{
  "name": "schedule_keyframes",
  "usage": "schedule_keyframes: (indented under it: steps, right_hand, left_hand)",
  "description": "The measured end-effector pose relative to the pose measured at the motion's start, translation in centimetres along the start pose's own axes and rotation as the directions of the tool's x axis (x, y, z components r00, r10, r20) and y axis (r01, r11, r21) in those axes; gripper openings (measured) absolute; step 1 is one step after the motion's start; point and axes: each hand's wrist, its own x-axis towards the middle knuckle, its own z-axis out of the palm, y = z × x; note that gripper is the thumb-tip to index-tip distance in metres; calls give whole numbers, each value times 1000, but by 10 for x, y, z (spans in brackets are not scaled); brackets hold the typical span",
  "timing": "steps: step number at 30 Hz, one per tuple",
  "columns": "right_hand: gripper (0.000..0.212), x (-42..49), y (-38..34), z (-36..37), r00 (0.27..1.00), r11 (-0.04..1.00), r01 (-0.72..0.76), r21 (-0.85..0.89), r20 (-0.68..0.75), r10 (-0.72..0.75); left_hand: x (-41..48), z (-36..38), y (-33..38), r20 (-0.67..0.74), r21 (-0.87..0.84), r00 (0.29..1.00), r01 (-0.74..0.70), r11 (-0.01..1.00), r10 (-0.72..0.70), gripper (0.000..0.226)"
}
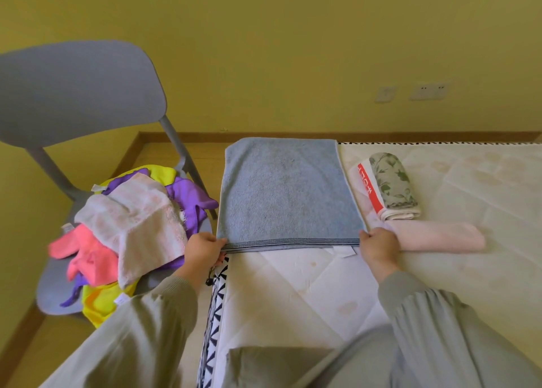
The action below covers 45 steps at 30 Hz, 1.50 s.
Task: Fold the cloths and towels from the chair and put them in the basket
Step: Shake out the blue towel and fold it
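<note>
A blue towel (289, 194) lies spread flat on the mattress (308, 285), its striped near edge towards me. My left hand (203, 251) pinches the near left corner and my right hand (379, 245) pinches the near right corner. To the left stands a grey chair (79, 94) with a heap of cloths (132, 223) on its seat: white-pink, coral, purple and yellow pieces. Right of the towel lie folded items: a green floral cloth (391, 182) on a white towel with a red stripe (370, 194), and a folded pink towel (440, 236). No basket is in view.
The mattress edge with a black-and-white trim (218, 296) runs between the chair and the towel. A yellow wall with sockets (428, 91) stands behind, wooden floor below it. Bare mattress stretches to the far right.
</note>
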Motion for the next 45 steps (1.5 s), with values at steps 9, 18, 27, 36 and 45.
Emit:
schedule_keyframes:
  steps: [9,18,27,36,45]
  right_hand:
    - [33,0,-10,-5,998,997,-57,43,18,57]
    - [16,-4,-42,-20,905,495,-398,772,418,76]
    - [32,-4,-57,-22,845,706,-125,697,447,-292]
    - [61,0,-20,-18,714,739,595,-317,631,-304]
    - [30,18,-16,-16,896,920,366,-143,320,-307]
  left_hand:
    - [-28,20,7,19,608,737,-545,577,676,43]
    - [-57,120,47,448,346,628,-778,525,636,52]
    - [-39,157,80,312,138,871,-436,889,379,41]
    - [-22,154,75,254,11,926,-292,956,280,40]
    - [-24,146,66,328,-176,893,-263,949,308,19]
